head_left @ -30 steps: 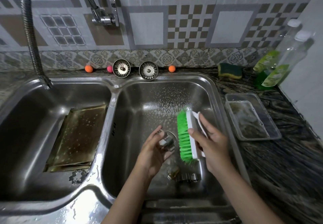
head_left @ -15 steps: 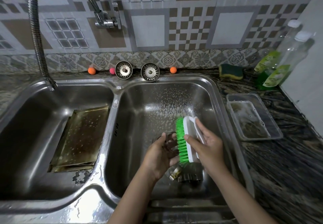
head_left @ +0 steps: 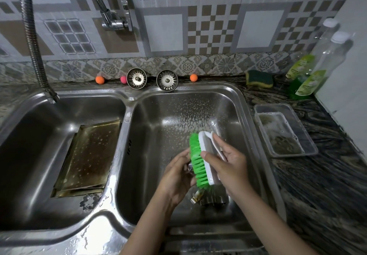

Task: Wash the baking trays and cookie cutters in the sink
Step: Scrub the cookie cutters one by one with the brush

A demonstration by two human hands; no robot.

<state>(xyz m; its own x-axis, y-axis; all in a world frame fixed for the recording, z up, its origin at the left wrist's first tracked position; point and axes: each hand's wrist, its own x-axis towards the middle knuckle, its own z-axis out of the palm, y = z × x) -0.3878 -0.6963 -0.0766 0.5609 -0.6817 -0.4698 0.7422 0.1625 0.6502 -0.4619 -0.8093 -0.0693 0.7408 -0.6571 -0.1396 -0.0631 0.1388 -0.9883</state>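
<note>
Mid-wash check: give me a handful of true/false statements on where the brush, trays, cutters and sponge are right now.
1. The right hand holds the green-bristled scrub brush. True.
2. The baking trays lie in the right basin. False: they lie in the left basin.
3. The left hand holds a small metal cookie cutter against the bristles. True.
4. The sponge floats in the sink. False: it sits on the counter behind the right basin.
5. More cookie cutters lie on the right basin's floor. True.
</note>
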